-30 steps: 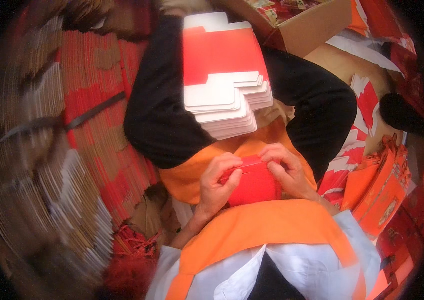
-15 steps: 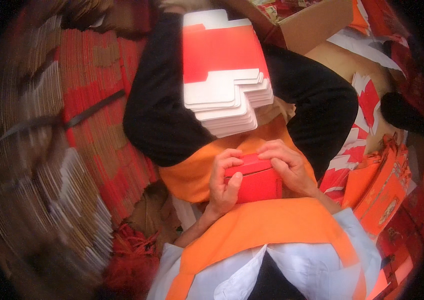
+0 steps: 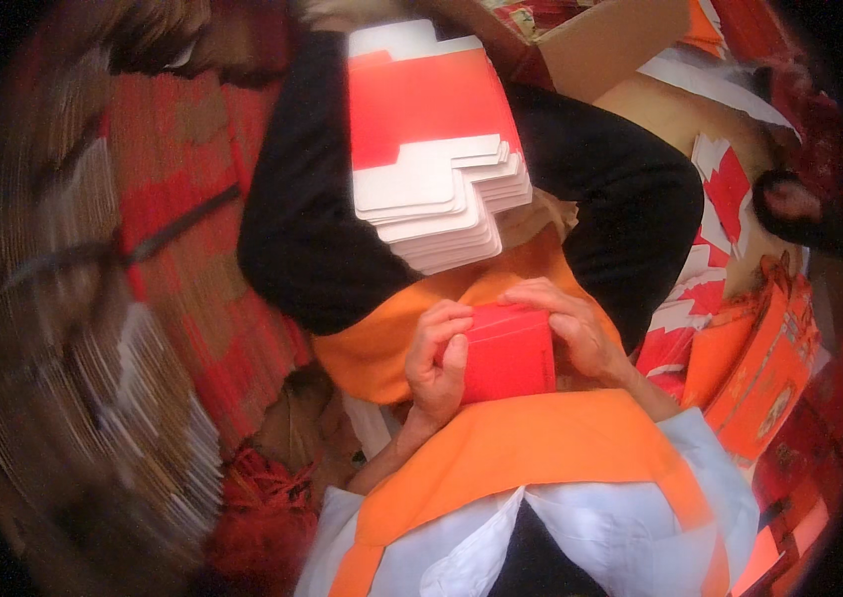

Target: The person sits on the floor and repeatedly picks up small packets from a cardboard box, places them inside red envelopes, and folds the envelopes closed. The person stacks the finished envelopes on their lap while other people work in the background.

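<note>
Red box [image 3: 507, 360]: between my two hands, over my lap, just ahead of the bib of my orange apron [image 3: 531, 438]; I count the clock from here, twelve pointing straight away from me.
Left hand [image 3: 437, 360]: at nine o'clock, closed on the box, fingers curled at its upper left corner, thumb along its left side.
Right hand [image 3: 580, 333]: between two and three, closed on the box too, fingers bent over the far edge by its right corner.
Card stack [image 3: 431, 104]: at eleven o'clock, flat red-and-white pieces with stepped ends, piled between my legs in black trousers [image 3: 630, 189].
Carton [image 3: 615, 50]: between twelve and one, brown, open-topped, its contents too small for me to tell.
Loose cards [image 3: 728, 194]: at two o'clock, red and white, overlapping.
Orange bags [image 3: 754, 373]: at three o'clock, flat, bunched together.
Cardboard sheets [image 3: 183, 149]: around ten o'clock, tightly packed rows in red and brown, with a dark strap [image 3: 186, 223] across.
Red cords [image 3: 267, 488]: at eight o'clock, tangled and blurred.
</note>
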`<state>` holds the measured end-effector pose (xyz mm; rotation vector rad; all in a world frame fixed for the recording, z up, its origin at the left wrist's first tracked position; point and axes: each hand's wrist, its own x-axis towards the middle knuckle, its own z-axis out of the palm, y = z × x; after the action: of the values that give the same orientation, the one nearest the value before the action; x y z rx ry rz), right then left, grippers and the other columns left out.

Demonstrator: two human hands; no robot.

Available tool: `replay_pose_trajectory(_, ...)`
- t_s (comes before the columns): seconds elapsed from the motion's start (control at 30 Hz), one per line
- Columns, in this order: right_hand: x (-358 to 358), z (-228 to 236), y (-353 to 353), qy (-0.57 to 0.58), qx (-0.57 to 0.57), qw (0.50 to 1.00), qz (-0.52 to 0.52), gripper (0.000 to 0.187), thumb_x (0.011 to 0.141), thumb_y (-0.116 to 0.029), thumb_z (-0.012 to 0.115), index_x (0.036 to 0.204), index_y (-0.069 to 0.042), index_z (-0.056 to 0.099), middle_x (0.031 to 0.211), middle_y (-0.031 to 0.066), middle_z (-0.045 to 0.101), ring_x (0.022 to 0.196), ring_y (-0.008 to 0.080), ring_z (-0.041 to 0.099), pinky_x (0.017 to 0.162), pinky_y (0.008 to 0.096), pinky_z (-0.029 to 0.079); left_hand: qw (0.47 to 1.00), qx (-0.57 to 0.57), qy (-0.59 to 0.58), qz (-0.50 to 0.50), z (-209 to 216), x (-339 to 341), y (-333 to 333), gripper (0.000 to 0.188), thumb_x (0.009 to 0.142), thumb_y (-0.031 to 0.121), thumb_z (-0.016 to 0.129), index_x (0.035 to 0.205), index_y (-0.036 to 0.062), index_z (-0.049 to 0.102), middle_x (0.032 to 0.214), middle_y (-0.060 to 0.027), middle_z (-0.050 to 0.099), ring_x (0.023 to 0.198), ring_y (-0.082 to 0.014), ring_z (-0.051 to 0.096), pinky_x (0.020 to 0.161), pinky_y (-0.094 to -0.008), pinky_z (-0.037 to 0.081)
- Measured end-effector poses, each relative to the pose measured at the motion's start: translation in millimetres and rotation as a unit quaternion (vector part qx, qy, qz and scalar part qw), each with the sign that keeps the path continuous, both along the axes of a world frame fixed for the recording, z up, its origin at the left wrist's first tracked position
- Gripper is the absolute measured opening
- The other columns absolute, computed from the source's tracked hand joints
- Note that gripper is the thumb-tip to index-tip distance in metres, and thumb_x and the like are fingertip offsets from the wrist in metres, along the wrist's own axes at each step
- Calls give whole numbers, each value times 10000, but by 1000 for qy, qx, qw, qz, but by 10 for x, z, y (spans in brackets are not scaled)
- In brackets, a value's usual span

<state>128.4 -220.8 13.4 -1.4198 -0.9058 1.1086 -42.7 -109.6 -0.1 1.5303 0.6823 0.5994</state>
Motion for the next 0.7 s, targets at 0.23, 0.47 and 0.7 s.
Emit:
replay_pose_trajectory(0.23, 14, -91, -6, 7, -7, 999, 32, 372, 811, -147, 347, 1077, 28, 541, 1164, 188, 534, 1098, 322, 486, 962, 382, 350, 1000, -31, 0, 7, 9, -14, 4, 128, 807, 0, 504, 915, 21, 569, 1014, -127, 571, 998, -241, 523, 891, -345, 402)
replay_pose_trajectory(0.47, 54, -25, -72, -108, 39, 990, 81, 326, 801, -73, 398, 1073, -8, 566, 1186, 182, 520, 1122, 327, 487, 978, 394, 354, 998, 56, 11, -11, -25, -15, 12, 66, 790, 0, 589, 852, 23, 583, 952, -117, 599, 956, -261, 556, 880, -365, 420)
replay_pose_trajectory(0.7, 290, 241, -124, -202, 6, 970, 136, 293, 813, -172, 603, 1093, -89, 609, 1137, 172, 539, 1016, 293, 541, 862, 341, 436, 999, 28, -32, -12, 10, 151, -10, 52, 780, 5, 610, 738, 20, 584, 888, -117, 626, 955, -275, 576, 912, -399, 414)
